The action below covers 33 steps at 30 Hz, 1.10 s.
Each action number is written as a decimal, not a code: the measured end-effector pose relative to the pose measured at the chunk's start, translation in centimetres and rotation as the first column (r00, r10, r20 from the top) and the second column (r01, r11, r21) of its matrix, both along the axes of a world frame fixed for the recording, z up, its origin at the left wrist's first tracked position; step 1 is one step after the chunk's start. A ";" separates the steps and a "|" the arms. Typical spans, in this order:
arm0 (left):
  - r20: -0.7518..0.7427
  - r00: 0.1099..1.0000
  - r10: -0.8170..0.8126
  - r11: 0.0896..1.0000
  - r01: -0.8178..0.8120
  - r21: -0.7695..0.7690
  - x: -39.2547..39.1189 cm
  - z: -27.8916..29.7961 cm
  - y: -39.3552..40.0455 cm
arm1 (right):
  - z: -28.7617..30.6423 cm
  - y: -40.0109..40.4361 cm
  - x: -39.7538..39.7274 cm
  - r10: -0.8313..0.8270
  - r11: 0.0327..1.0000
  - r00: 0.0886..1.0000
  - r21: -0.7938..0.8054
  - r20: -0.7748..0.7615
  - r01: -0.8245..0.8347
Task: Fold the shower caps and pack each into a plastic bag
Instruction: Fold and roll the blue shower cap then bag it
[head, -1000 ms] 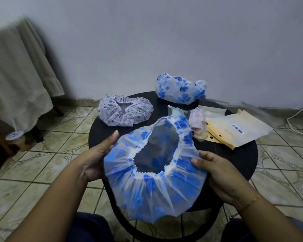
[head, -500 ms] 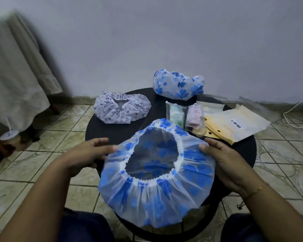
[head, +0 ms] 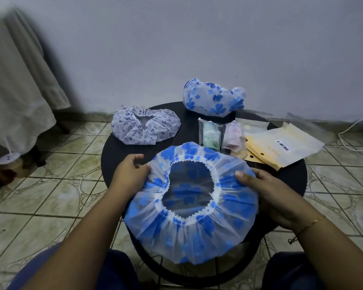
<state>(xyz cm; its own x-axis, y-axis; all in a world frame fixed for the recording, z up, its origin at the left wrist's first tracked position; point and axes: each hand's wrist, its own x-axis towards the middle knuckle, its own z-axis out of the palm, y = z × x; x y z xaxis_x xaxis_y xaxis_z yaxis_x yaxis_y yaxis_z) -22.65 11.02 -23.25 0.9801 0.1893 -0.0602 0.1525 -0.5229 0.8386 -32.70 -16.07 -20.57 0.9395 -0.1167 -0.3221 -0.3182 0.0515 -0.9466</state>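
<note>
Round black table [head: 122, 147] on a tiled floor [head: 57, 193], pale wall [head: 197, 49] behind. Blue cap [head: 189, 233] lies spread open-side up at the table's near edge, overhanging toward the person; elastic rim forms a dark oval opening at centre. Left hand [head: 128, 176] grips the cap's left edge, fingers curled onto the plastic. Right hand [head: 268, 193] holds the right edge, thumb on top of the gathered rim, fingers beneath and out of sight. Thin bracelet [head: 308, 223] on the right wrist. Purple cap [head: 145, 126], flat and open-side up, sits at the table's far left, apart from the blue cap. Second blue cap [head: 214, 99], bunched, rests at the far edge near the wall. Two filled bags [head: 220, 136] lie side by side just beyond the blue cap, one with green contents, one pinkish. Stack of empty bags [head: 281, 147], barcode label on top, lies at the right, partly overhanging the edge. White cloth [head: 17, 91] hangs at far left.
</note>
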 end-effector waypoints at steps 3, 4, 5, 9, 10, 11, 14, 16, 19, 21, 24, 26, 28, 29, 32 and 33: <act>-0.035 0.999 0.042 0.991 -0.037 0.126 -0.2 -0.2 -0.1 | -0.3 -0.2 0.5 -0.085 0.995 0.995 -0.040 0.044 0.087; -0.069 0.997 0.034 0.983 -0.021 0.183 -0.3 -0.2 0.1 | -0.2 0.0 0.5 -0.104 0.982 0.992 -0.154 0.067 0.113; -0.095 0.995 0.020 0.967 0.005 0.255 -0.3 -0.1 0.2 | -0.2 0.0 0.5 -0.114 0.949 0.989 -0.285 0.098 0.138; 0.140 0.986 -0.087 0.916 0.024 0.400 -1.0 1.8 0.4 | -0.2 0.8 0.1 -0.041 0.556 0.933 -0.768 0.358 0.319; 0.242 0.954 -0.179 0.929 0.083 0.361 -1.4 2.6 0.0 | -0.1 1.1 0.0 0.016 0.401 0.903 -0.831 0.428 0.387; 0.306 0.906 -0.293 0.929 0.195 0.314 -1.9 3.4 -0.5 | 0.0 1.6 -0.2 0.081 0.284 0.868 -0.846 0.489 0.450; 0.215 0.762 -0.610 0.789 0.561 0.251 -3.7 4.2 -2.5 | 0.4 3.3 -0.7 0.228 0.218 0.813 -0.842 0.536 0.493; 0.086 0.716 -0.693 0.703 0.643 0.304 -4.3 3.3 -3.4 | 0.2 4.2 -1.1 0.266 0.221 0.874 -0.908 0.406 0.355; -0.091 0.702 -0.706 0.576 0.645 0.503 -4.7 1.8 -3.6 | -0.4 4.7 -1.5 0.256 0.193 0.963 -0.981 0.081 0.031; -0.222 0.713 -0.665 0.485 0.638 0.599 -5.0 1.3 -3.5 | -0.8 4.6 -1.6 0.258 0.220 0.966 -0.973 -0.008 -0.066; -0.318 0.745 -0.587 0.387 0.603 0.698 -5.6 1.3 -3.5 | -0.6 4.6 -1.6 0.270 0.269 0.963 -0.958 -0.023 -0.099; -0.299 0.776 -0.555 0.379 0.556 0.740 -5.8 1.6 -3.7 | -0.5 4.5 -1.4 0.277 0.285 0.960 -0.950 -0.045 -0.127; -0.267 0.809 -0.524 0.413 0.515 0.751 -5.8 2.0 -4.1 | -0.7 4.6 -1.0 0.271 0.263 0.961 -0.956 -0.057 -0.131; -0.241 0.825 -0.511 0.437 0.491 0.754 -5.6 2.2 -4.4 | -1.0 4.7 -0.7 0.264 0.223 0.963 -0.968 -0.054 -0.115; -0.110 0.885 -0.452 0.578 0.385 0.720 -4.6 2.4 -5.1 | -2.1 5.2 0.2 0.251 0.079 0.967 -0.995 -0.041 -0.063; -0.058 0.909 -0.414 0.641 0.336 0.690 -4.0 2.2 -5.2 | -2.4 5.3 0.4 0.249 0.087 0.968 -0.994 -0.040 -0.063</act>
